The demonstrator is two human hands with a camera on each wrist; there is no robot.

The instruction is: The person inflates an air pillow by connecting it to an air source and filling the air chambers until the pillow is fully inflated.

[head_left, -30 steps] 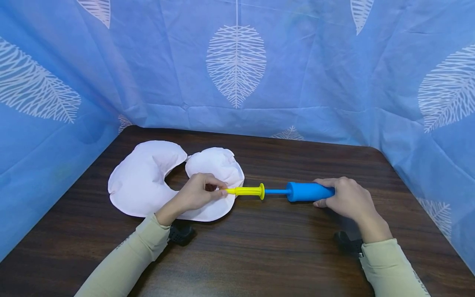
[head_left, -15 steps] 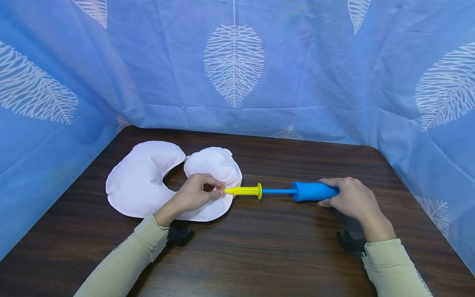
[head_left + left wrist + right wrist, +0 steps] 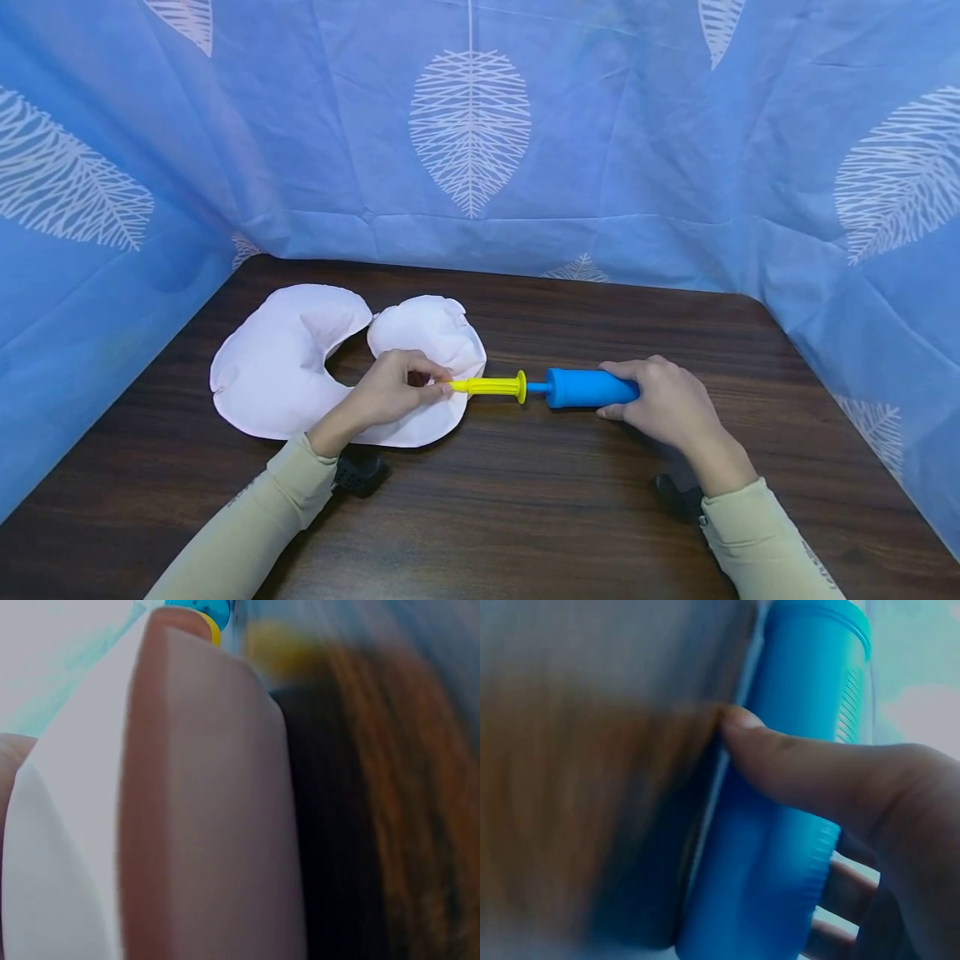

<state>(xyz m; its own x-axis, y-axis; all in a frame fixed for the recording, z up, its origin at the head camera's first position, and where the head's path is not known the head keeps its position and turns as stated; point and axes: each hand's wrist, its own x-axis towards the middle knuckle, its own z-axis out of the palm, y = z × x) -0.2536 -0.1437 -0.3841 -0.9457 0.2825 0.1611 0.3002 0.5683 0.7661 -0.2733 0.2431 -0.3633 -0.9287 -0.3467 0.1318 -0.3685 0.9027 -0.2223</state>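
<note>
Beyond table (image 3: 525, 517), head view: noted leaf-print curtain (image 3: 322, 150). Toward left edge, found left hand (image 3: 386, 387) pinching yellow nozzle (image 3: 491, 386) at white cushion (image 3: 262, 375); toward right edge, right hand (image 3: 667, 400) gripping blue pump (image 3: 588, 389); illegible sleeve marks (image 3: 819, 565). Left wrist: saw pump mostly hidden. Right wrist: cropped below.

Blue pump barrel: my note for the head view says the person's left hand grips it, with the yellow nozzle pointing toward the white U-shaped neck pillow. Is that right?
Not the hand: the right hand grips the blue pump barrel, as the head view shows. The yellow nozzle does point toward the white U-shaped neck pillow.
</note>
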